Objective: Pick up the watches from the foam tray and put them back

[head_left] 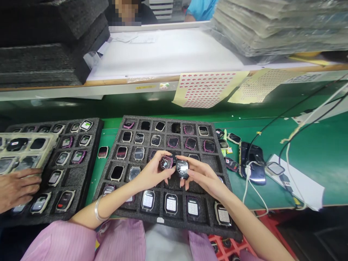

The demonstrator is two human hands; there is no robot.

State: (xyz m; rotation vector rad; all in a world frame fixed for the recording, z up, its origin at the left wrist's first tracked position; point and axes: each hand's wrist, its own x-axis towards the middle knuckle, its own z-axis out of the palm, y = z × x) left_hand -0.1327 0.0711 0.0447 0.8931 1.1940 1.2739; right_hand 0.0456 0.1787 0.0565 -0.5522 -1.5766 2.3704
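Observation:
Over the middle of a black foam tray, my left hand is closed on a purple-framed smartwatch without a strap, its dark screen showing small lit marks. My right hand grips a dark smartwatch with a bright, reflecting screen, thumb at its right edge. The two watches are side by side, almost touching. Around them, strapless watches fill many foam compartments, such as a white-screened watch in the front row. My hands cover some compartments behind them.
At left, another person's hand rests at a clear plastic tray above a second foam tray. One watch lies between the foam trays. Cables and a dark pouch are at right. A shelf stands behind.

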